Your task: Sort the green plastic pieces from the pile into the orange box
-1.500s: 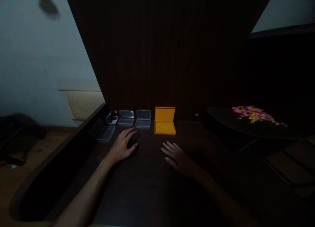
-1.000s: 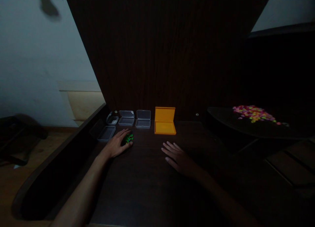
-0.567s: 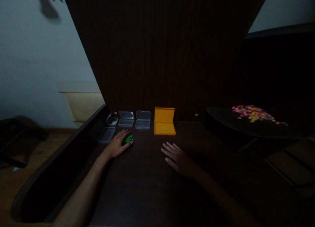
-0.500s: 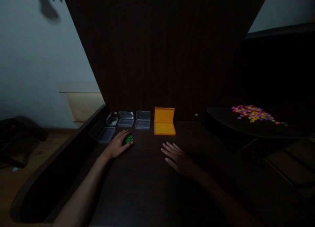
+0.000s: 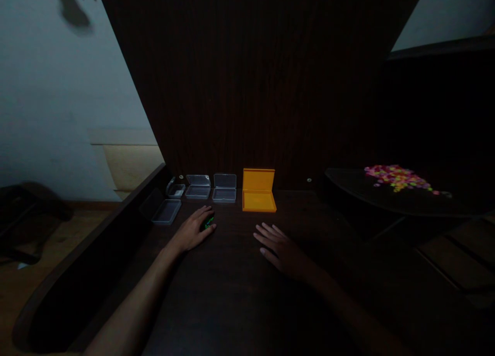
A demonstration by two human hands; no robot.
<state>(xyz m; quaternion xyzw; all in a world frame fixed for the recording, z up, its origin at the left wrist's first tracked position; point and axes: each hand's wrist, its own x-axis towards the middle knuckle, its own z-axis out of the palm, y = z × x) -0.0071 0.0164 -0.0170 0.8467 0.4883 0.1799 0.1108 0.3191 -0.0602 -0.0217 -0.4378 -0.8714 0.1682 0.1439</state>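
My left hand (image 5: 194, 229) lies palm down on the dark table, its thumb apart from its outstretched fingers. A small heap of shiny green pieces (image 5: 209, 222) shows between thumb and forefinger, partly hidden under the hand; the single pieces are too small to name. My right hand (image 5: 279, 247) rests with fingers spread and nothing in them. Beyond it stands an orange box (image 5: 259, 201) with its lid raised. Behind my left hand are two clear plastic boxes, a middle one (image 5: 224, 195) and one farther left (image 5: 198, 192), both with lids up.
At the left, another lidded clear box (image 5: 167, 212) lies near the raised side edge (image 5: 96, 253), with a smaller clear case (image 5: 177, 191) behind it. A pile of pink, yellow and red pieces (image 5: 398, 178) sits on a dark curved shelf (image 5: 348, 183) at the right.
My left hand has slid a little to the right, the green heap moving with it. Less of the heap shows now. My right hand has stayed in place.
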